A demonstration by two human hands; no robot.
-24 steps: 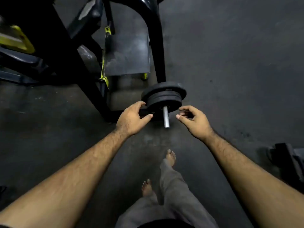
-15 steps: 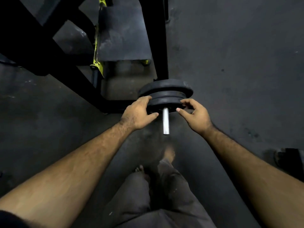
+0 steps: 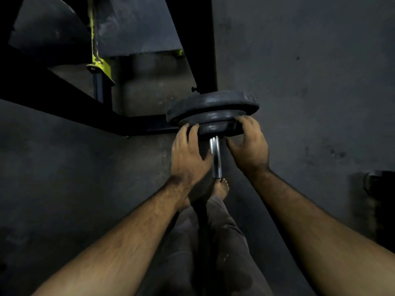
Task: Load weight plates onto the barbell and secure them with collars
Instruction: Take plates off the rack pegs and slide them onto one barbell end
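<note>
Three black weight plates sit stacked on the barbell's chrome sleeve, which points toward me. The largest plate is farthest, a middle plate lies against it, and the smallest plate is nearest. My left hand grips the smallest plate's left rim, fingers over its edge. On the right rim, my right hand holds the same plate. The bare sleeve end sticks out between my hands. No collar is visible.
A black steel rack frame with a yellow bracket stands at the upper left, and its upright rises just behind the plates. My bare feet are on the dark concrete floor below the sleeve. A dark object lies at the right edge.
Both hands have moved in from beside the plates and closed on the rims of the nearest plate. The view has come closer to the barbell end.
</note>
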